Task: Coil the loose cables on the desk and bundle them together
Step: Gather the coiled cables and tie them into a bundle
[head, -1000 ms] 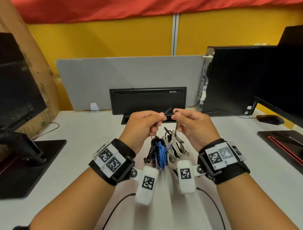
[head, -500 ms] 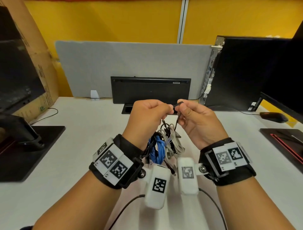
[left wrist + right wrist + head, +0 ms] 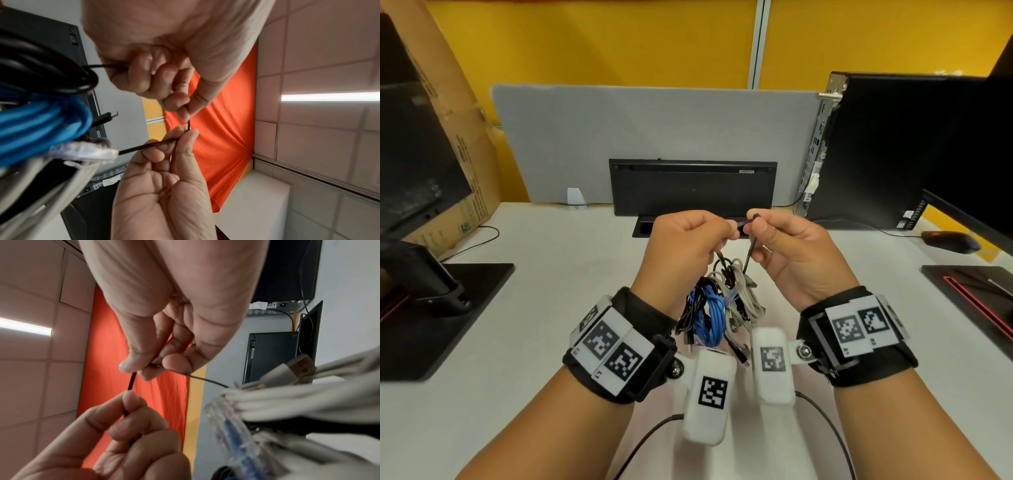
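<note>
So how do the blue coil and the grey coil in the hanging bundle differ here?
The blue coil hangs nearer the left hand; the grey coil hangs nearer the right hand. The blue coil ends in a clear clip plug, while a flat USB-type plug lies among the grey coil's loops. Both hang together below the hands on a thin black tie, which both hands pinch, clear of the desk.

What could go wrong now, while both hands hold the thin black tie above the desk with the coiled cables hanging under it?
1. The left hand and right hand only pinch the thin black tie; a slip may drop the cable bundle on the desk.
2. The tie looks loose, so the blue cable might uncoil.
</note>
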Available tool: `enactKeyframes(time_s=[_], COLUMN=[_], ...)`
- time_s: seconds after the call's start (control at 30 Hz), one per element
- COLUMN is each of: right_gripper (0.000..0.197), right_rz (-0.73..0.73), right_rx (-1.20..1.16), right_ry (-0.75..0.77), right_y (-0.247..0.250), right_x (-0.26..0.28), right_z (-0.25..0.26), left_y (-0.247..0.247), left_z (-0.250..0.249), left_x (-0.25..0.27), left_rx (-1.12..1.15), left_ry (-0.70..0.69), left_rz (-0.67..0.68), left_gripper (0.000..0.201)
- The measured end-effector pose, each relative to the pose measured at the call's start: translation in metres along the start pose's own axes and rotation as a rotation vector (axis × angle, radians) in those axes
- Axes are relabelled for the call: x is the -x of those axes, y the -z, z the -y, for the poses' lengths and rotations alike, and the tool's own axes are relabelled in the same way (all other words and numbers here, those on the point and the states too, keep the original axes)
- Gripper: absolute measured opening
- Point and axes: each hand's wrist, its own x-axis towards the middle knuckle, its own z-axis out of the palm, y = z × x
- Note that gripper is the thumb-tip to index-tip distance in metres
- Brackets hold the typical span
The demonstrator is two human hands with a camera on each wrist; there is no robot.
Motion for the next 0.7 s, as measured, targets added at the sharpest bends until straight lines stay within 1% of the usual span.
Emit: enactKeyframes(time_s=[0.43, 0.7], right_gripper=[0.023, 0.018], right_rz=[-0.002, 0.012], right_rx=[-0.006, -0.008], right_ry=[-0.012, -0.012], right_y=[-0.0003, -0.0020], right_x=[0.0027, 0.0049], right_z=[-0.0040, -0.0038], left_y=[0.0020, 0.0022], left_z=[-0.0006, 0.0006], left_x=[0.0059, 0.0067], left_rx=[0.025, -0.003], left_ry=[0.019, 0.014], left_rz=[-0.011, -0.019], left_gripper=[0.017, 0.017])
